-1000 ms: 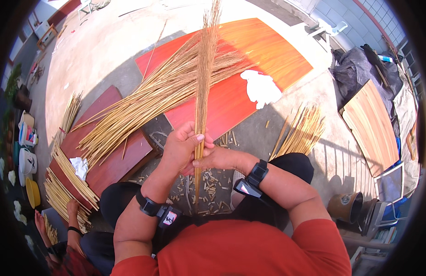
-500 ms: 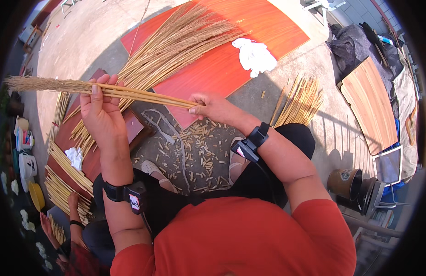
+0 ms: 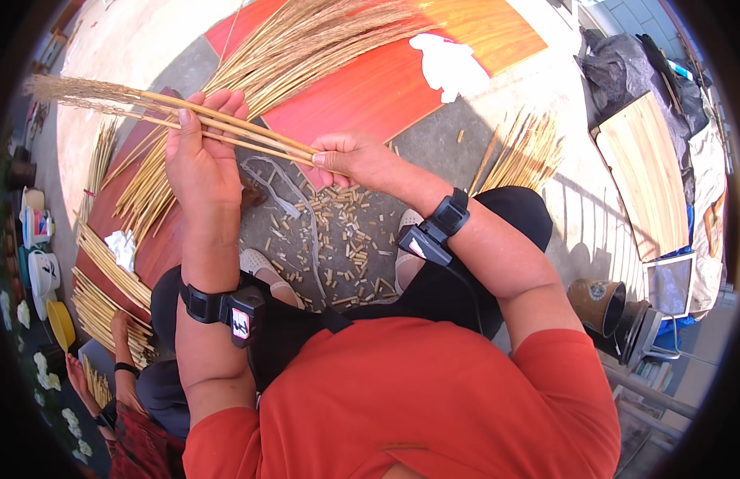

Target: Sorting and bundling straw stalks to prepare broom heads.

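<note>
A few long, straw-coloured stalks with feathery seed heads stretch slantwise in front of me, heads at the left and bare ends at the right. Under their middle lies my left hand, palm up, the thumb over them and the fingers partly extended. My right hand pinches the bare ends together between thumb and fingers. Beyond my hands, a large heap of similar stalks rests on a red board. Short cut stalk pieces litter the ground below, between my feet.
White cloth lies on the red board. A stalk bundle stands beside my right knee. Farther right are a wooden panel and a round bucket. At lower left, another person's hand is near more stalks.
The right hand has shifted slightly left and the left hand slightly right, closer together. The held stalks now tilt more and fan apart toward their heads. My view has moved a little.
</note>
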### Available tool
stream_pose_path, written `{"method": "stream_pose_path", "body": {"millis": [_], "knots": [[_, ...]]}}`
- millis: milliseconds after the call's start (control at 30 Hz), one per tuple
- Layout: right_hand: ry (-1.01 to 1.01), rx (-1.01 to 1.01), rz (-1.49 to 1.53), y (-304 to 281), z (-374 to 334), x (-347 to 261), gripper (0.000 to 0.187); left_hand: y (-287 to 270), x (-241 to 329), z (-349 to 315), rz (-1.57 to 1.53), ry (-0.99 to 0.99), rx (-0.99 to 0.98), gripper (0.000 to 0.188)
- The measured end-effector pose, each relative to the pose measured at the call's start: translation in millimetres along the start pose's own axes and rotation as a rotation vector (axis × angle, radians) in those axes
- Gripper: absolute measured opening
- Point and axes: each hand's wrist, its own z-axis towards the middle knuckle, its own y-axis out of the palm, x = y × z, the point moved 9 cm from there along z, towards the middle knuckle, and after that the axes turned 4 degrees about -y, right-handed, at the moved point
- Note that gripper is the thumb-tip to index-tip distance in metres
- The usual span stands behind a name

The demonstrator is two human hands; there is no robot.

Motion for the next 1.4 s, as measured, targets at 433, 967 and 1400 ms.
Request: {"method": "stream_pose_path", "body": {"millis": [433,967,1400], "knots": [[0.080,0.074,-0.559,-44.5,4.6,19.8,0.031,35.6,-111.0,-49.5,0.634,-0.123,-0.431,0.015],[-0.324,0.113,-0.199,-43.4,-28.0,-62.5,0.024,68.3,-126.7,-55.6,0.988,0.001,-0.650,0.018],[-0.337,0.321,-0.478,-50.4,-31.3,-41.4,0.015,47.8,-165.4,-55.6,1.139,-0.126,-0.671,0.012]]}}
